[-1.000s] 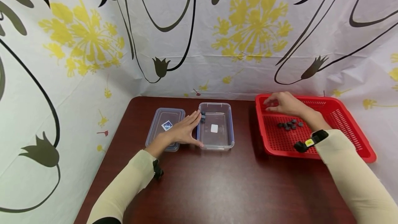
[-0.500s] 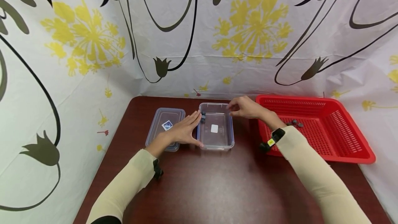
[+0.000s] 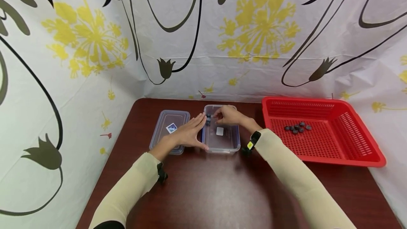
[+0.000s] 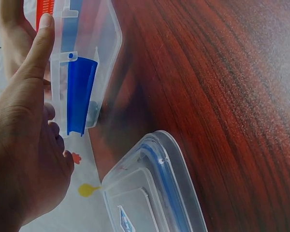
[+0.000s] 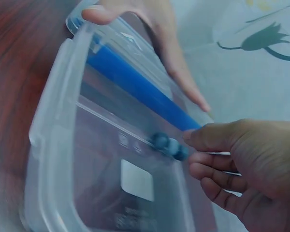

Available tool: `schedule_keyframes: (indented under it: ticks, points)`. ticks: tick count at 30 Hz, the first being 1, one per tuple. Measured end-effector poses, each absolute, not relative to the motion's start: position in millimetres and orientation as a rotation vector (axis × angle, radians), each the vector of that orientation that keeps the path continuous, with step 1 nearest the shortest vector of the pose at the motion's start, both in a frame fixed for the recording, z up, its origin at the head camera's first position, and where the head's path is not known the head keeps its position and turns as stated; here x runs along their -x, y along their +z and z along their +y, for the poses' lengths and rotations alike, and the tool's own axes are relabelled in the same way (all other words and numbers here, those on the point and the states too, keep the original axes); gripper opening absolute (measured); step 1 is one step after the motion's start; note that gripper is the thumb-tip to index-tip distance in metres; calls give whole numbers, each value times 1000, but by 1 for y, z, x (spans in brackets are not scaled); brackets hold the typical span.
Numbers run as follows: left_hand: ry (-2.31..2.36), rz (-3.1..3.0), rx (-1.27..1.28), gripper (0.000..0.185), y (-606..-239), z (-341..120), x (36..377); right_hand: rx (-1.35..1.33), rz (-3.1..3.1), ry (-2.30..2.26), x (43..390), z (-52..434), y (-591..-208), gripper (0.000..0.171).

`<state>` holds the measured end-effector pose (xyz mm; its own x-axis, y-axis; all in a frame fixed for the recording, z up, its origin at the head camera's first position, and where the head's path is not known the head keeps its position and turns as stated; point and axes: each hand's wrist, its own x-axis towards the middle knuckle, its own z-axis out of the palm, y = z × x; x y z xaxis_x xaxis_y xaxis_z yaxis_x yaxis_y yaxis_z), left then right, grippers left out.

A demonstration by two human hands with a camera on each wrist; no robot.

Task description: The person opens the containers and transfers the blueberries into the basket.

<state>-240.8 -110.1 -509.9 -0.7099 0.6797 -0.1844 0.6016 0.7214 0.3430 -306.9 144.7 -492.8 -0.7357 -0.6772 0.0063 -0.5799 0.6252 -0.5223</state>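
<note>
In the head view my left hand (image 3: pixel 190 131) spreads its fingers and thumb along the left side of a clear plastic container (image 3: pixel 221 150), steadying it. A blue side latch (image 4: pixel 82 92) hangs from the rim near that hand in the left wrist view. My right hand (image 3: pixel 229 115) reaches into the container, thumb and index finger pinched at a small dark blueberry (image 5: pixel 182 153). More blueberries (image 5: pixel 160 141) sit in a short row along the wall under the latch. Several further blueberries (image 3: pixel 295 128) lie in the red basket (image 3: pixel 346 151); its slotted sides stand at the right.
A clear lid (image 3: pixel 165 119) with a blue label lies left of the container, partly behind the left hand. The dark red wooden table (image 3: pixel 203 190) reaches back to a flower-printed cloth (image 3: pixel 241 80). The basket's near left rim stands beyond the right wrist.
My right hand has moved left from over the red basket, across the container's right rim, and down to the blueberry row. The left hand has stayed in place.
</note>
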Motion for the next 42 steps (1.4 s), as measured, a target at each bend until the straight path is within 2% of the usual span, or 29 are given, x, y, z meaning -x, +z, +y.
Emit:
schedule_keyframes:
  ticks: [8,16,25,34,42]
  points:
    - [353,2628,-1001,131,-509,-110,240,948,2660,-791,307,128,-514,27]
    - [340,2639,-1022,130,-510,-110,241,882,2735,-814,306,123,-529,16]
    - [334,2649,-1023,131,-509,-110,241,815,2756,-856,304,115,-537,12]
    - [346,2641,-1016,130,-507,-110,240,856,2773,-862,300,121,-530,12]
    - [341,2637,-1017,131,-510,-110,241,960,2759,-863,298,136,-504,16]
